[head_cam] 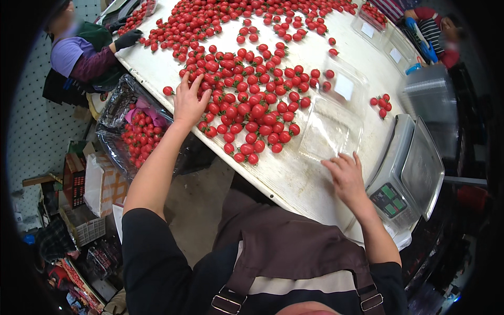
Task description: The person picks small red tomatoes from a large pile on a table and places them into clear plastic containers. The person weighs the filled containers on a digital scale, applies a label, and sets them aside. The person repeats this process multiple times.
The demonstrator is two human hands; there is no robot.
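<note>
Cherry tomatoes (258,110) with green calyxes lie spread over the white table (299,177) in front of me. My left hand (190,98) rests at the left edge of this spread, fingers apart, its fingertips against the nearest tomatoes; nothing shows in its grasp. My right hand (346,177) is at the near edge of an open clear plastic clamshell box (325,132), fingers spread and fingertips by its rim. The box holds no tomatoes. Its lid, bearing a white label (343,86), lies folded back, away from me.
A digital scale (393,201) with a steel pan stands at the right, near stacked clear boxes (429,102). Several tomatoes (382,103) lie beside it. A lined crate of tomatoes (143,138) sits below the left edge. Co-workers are at the upper left (84,59) and upper right (433,35).
</note>
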